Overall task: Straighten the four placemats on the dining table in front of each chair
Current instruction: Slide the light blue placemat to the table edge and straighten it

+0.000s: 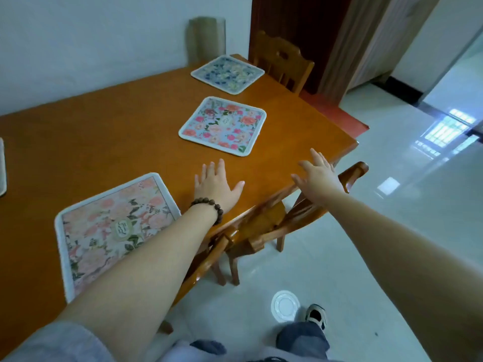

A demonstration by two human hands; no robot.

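Three floral placemats lie along the near side of the orange wooden table (pixel 109 131). A peach one (pixel 109 231) is closest, partly under my left forearm. A pink-and-blue one (pixel 223 125) lies in the middle, turned at an angle. A blue one (pixel 227 73) sits at the far end. The edge of a fourth mat (pixel 2 167) shows at the left border. My left hand (pixel 215 185) is open, flat over the bare table between the peach and pink mats. My right hand (pixel 317 176) is open above the table's edge, holding nothing.
A wooden chair (pixel 264 220) is tucked under the table below my hands. Another chair (pixel 283 61) stands at the far end by a dark door. A white round object (pixel 285 305) lies on the tiled floor by my shoe (pixel 316 316).
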